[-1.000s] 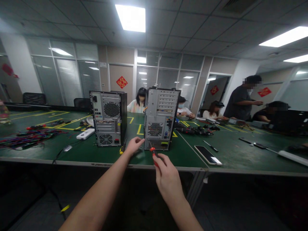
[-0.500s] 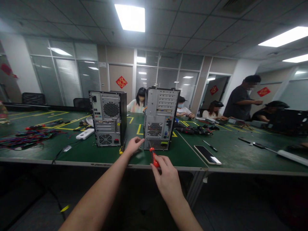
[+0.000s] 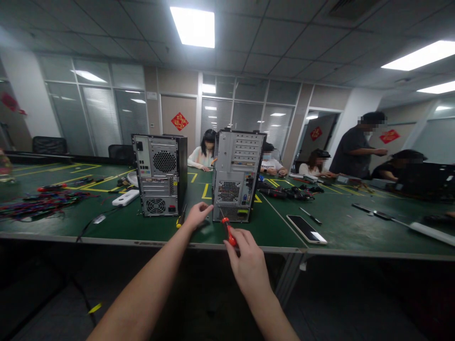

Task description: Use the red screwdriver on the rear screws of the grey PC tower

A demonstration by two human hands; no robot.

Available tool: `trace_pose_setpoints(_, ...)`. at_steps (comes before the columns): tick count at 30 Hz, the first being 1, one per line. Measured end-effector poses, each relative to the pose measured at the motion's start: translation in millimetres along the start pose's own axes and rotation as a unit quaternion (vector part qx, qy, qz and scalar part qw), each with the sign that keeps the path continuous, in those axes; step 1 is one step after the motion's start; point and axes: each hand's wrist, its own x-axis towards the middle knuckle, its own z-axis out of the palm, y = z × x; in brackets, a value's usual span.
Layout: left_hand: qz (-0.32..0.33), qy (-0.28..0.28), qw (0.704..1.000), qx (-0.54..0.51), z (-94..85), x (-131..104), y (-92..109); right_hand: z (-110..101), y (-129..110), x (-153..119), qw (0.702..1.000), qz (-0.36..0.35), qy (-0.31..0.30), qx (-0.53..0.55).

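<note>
A grey computer tower [image 3: 224, 156] stands upright at the middle of the table, its back panel facing me. My right hand [image 3: 245, 255] is closed around the handle of a red-and-black screwdriver [image 3: 227, 231]. The screwdriver's thin shaft points up at the lower left of that back panel; whether the tip sits in a screw is too small to tell. At the tower's lower left edge is my left hand [image 3: 199, 215], its fingers stretched toward the case with nothing visible in them. I cannot tell whether they press on it.
A second, black-sided computer tower [image 3: 161, 166] stands to the left, with a yellow-and-black tool [image 3: 180, 219] beside it. A phone [image 3: 306, 229] and a thin dark pen-like tool [image 3: 310, 215] lie to the right. Bundled cables [image 3: 39, 203] lie at left. Several people sit or stand across the table.
My right hand and the screwdriver have shifted very slightly right. My left hand stays by the tower's edge. Across the table, a person's hand now shows on the tabletop.
</note>
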Motion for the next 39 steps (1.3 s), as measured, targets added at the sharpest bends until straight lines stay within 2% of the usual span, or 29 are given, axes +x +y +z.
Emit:
trace_pose_setpoints(5,-0.004,-0.001,1.000,0.002,-0.7,-0.4,1.8,1.3,0.6,-0.1,1.000,0.020,0.004,0.006)
trace_pose_setpoints(11,-0.003,0.002,1.000,-0.006,-0.6,-1.3,3.8,-1.8,0.2,0.7,0.999,-0.033,-0.011,-0.022)
trace_pose_setpoints(18,0.001,0.000,1.000,-0.001,-0.6,0.4,0.5,1.2,2.5,0.8,0.999,0.032,0.017,0.019)
trace_pose_setpoints(26,-0.002,0.007,1.000,-0.001,1.0,1.7,-3.5,-1.9,1.4,1.5,1.000,-0.020,0.008,-0.016)
trace_pose_setpoints(33,0.004,0.004,1.000,0.002,-0.1,1.7,-3.2,1.7,4.4,0.2,0.999,0.024,0.018,0.010)
trace_pose_setpoints(39,0.003,0.002,1.000,0.008,-0.1,1.8,-4.3,-2.1,1.5,0.9,0.999,-0.038,-0.010,-0.037)
